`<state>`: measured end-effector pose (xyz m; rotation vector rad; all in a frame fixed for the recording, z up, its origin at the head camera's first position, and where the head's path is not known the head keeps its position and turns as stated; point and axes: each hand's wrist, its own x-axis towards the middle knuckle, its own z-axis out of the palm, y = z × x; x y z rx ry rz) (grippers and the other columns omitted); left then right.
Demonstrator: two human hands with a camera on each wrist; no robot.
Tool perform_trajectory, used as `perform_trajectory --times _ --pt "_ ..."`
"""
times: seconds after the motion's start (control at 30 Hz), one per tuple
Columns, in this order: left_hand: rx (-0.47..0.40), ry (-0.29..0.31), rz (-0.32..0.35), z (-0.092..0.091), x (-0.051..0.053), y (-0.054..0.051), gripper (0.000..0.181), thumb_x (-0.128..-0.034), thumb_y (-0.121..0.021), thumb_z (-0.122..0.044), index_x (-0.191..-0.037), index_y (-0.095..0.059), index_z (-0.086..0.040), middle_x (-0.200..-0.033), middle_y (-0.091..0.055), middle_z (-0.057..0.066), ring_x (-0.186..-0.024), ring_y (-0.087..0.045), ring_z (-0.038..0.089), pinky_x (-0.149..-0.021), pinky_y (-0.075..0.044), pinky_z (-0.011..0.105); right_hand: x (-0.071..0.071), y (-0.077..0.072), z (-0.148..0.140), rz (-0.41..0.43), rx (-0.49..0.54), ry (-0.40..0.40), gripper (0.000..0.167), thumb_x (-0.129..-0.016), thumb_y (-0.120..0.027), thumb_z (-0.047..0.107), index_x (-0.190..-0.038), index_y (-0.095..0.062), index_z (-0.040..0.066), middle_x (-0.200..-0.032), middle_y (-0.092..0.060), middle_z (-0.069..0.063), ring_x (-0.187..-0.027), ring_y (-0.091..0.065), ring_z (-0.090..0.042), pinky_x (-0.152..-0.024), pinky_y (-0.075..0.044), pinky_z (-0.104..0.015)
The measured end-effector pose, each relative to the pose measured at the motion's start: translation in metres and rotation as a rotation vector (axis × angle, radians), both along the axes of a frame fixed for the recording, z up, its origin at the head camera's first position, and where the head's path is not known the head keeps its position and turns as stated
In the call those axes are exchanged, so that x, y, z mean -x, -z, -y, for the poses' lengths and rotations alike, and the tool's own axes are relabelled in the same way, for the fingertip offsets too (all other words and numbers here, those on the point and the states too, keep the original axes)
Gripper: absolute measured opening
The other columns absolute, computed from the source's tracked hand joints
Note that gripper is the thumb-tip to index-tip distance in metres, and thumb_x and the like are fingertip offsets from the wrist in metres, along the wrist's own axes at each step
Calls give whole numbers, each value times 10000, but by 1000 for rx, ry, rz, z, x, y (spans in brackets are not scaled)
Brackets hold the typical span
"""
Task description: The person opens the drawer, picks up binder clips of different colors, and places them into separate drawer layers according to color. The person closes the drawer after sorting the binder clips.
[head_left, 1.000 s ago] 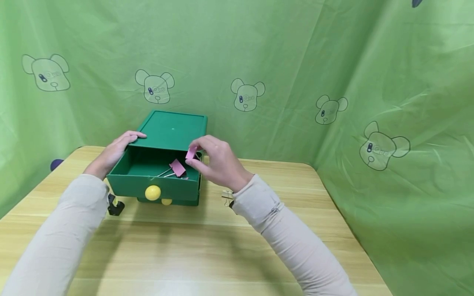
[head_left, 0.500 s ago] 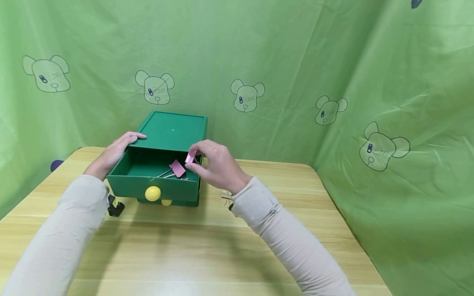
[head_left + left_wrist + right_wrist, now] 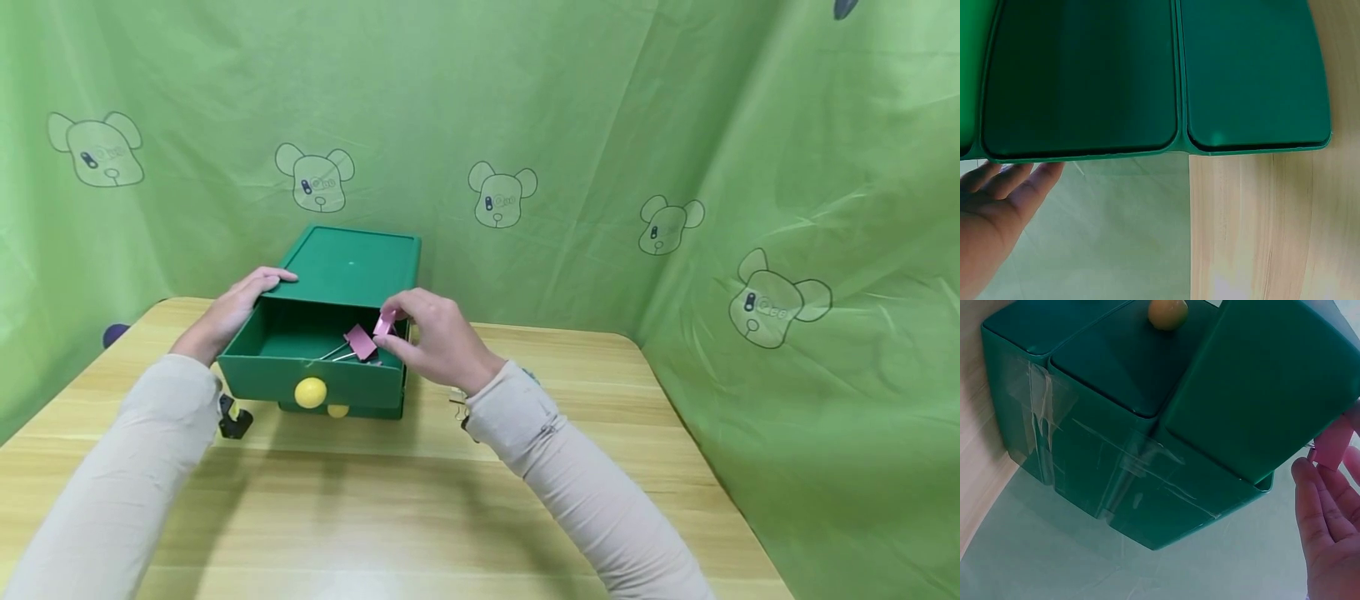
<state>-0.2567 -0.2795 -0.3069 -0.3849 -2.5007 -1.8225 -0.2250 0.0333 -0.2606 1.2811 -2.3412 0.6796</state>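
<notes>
So the right hand (image 3: 442, 342) had a pink clip (image 3: 384, 323) in a proper pinch, thumb below and fingers curled over the top, grip closed down to just the clip's width. In the head view that put the clip left of center, over the right side of the pulled-out top drawer (image 3: 255, 375) of the green cabinet (image 3: 348, 271). A second pink clip (image 3: 361, 342) lay in the drawer just left of it, wire handles pointing lower left. The left hand (image 3: 228, 315) wasn't wrapped around anything: fingers fairly straight, resting on the cabinet's front left edge. IMO that's the right idea, since a light plastic box would probably skid if the other arm bumped it (just don't lean on it hard). For the pinch, I'd have said stay on the flat pink body rather than the wires, keep the wrist high enough to clear the drawer's right wall, and leave a little room so the two clips didn't snag. Gentle squeeze, no yanking. Another clip (image 3: 457, 396) sat on the desk (image 3: 337, 517) near the center of the frame, partly behind the right sleeve (image 3: 517, 417).
</notes>
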Motion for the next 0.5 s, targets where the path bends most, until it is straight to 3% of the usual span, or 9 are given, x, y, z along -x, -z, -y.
perform_trajectory --times 0.27,0.5 --pt "-1 -6 16 0 0 -1 420 -1069 -255 -391 -1345 -500 -190 -1549 -187 154 -1404 -115 362 -1110 -72 620 0 1 1 17 -4 3 194 -886 -728 166 -1020 -646 52 -1005 -652 -35 -942 -593 -176 -823 -484 -214" --pt "-1 -6 21 0 2 1 408 -1075 -242 -361 -1334 -497 -177 -1551 -186 151 -1407 -116 344 -1119 -82 593 -1 1 -2 29 -41 42 324 -900 -717 233 -1127 -640 17 -1062 -655 -78 -974 -596 -189 -855 -480 -222"
